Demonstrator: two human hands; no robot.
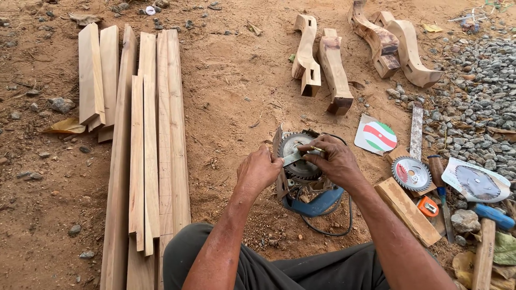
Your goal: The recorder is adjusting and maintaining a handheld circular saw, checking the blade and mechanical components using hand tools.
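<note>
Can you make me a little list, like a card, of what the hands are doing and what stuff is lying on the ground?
Place: sandy ground
Left hand: grip on a flat metal tool
Right hand: rests on the toothed blade
Machine: blue circular saw, lying on its side
Left side: long wooden planks
Far side: four curved carved legs
Right side: spare saw blade, gravel

Two bare forearms, no sleeves, no watch, no gloves. Left hand (259, 171) and right hand (334, 160) both ringless and dusty. Dark grey-green trousers (269, 266) over the knees at six o'clock, fabric plain and slightly creased.
</note>
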